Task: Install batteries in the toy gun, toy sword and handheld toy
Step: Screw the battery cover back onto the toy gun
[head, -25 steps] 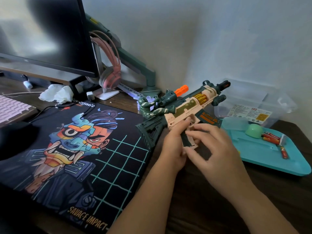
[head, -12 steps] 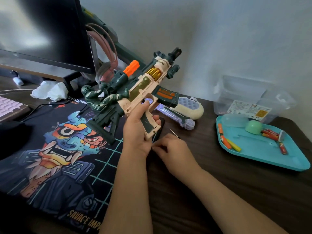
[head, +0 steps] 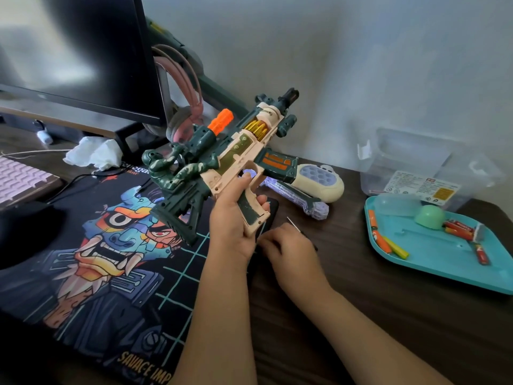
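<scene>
Head view: toy gun (head: 236,151) in left hand (head: 233,226), right hand (head: 288,251) just below.

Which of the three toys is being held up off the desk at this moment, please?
The toy gun, gripped by the left hand at its handle; the clear toy sword and cream handheld toy lie on the desk behind it.

Pale wall (head: 374,56) behind dark wooden desk (head: 374,323) — black monitor (head: 83,51) at left, soft light
</scene>
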Tool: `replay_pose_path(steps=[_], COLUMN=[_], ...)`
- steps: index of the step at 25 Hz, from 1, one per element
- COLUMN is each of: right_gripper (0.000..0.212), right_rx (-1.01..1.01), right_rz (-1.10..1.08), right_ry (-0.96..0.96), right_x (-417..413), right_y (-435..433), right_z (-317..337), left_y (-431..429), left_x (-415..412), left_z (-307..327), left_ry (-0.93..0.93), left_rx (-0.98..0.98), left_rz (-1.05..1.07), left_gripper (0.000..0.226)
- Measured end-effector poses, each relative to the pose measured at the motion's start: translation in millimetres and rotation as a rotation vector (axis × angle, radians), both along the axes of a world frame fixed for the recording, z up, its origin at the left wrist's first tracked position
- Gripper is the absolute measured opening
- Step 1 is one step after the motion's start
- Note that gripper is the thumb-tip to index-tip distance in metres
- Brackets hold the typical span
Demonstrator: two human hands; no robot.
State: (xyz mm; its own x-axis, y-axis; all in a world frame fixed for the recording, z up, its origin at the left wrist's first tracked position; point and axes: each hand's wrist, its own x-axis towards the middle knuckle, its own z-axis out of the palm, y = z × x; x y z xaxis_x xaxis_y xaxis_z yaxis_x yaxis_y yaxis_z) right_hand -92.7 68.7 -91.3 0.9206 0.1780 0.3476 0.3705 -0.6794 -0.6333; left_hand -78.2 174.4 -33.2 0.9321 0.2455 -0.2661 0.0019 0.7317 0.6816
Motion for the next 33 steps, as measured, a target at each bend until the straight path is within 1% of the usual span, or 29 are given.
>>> replay_pose_path(steps=[2,3,5,6,8,12,17,22,24,27,28,31,33], right_gripper=[0.009,0.010,0.009,0.009,0.008,0.009,0.009,0.009,0.009,0.009,0.010,0.017,0.020], right_rx=[0.237,0.337,0.457,0.462,0.403,0.408,0.419,0.404,0.413,0.532,0.596,0.829,0.946], right_rz=[-0.103,-0.121,-0.078,-0.039,-0.001,-0.021,-0.026,-0.029,-0.024,-0.017,-0.009,0.023,0.026], right_ry=[-0.066,-0.066,0.041,0.104,0.152,0.133,0.105,0.057,0.071,0.170,0.215,0.355,0.424], right_x=[-11,-17,-25,-28,-30,-30,-29,-29,-29,-32,-33,-32,-31], right_y=[-12,-19,-29,-32,-35,-44,-46,-45,-45,-44,-43,-41,-41], right_z=[20,33,52,55,51,40,36,32,31,34,35,37,39], left_y=[-6,-9,-17,-22,-31,-44,-48,-50,-50,-52,-52,-53,-53], left_x=[1,2,1,0,-3,-3,-3,-5,-5,-5,-5,-9,-11], left_z=[0,0,0,-1,-2,-6,-10,-8,-10,-10,-9,-5,-4], left_ry=[-0.010,-0.018,-0.035,-0.043,-0.051,-0.031,-0.008,0.008,0.013,0.012,0.016,0.065,0.088], left_rx=[-0.025,-0.033,-0.042,-0.053,-0.085,-0.095,-0.085,-0.053,-0.054,-0.049,-0.042,-0.018,-0.006], left_rz=[-0.010,-0.014,-0.031,-0.042,-0.068,-0.068,-0.065,-0.079,-0.076,-0.063,-0.063,-0.110,-0.162], left_gripper=[0.006,0.006,0.007,0.008,0.011,0.020,0.025,0.019,0.021,0.023,0.023,0.014,0.023])
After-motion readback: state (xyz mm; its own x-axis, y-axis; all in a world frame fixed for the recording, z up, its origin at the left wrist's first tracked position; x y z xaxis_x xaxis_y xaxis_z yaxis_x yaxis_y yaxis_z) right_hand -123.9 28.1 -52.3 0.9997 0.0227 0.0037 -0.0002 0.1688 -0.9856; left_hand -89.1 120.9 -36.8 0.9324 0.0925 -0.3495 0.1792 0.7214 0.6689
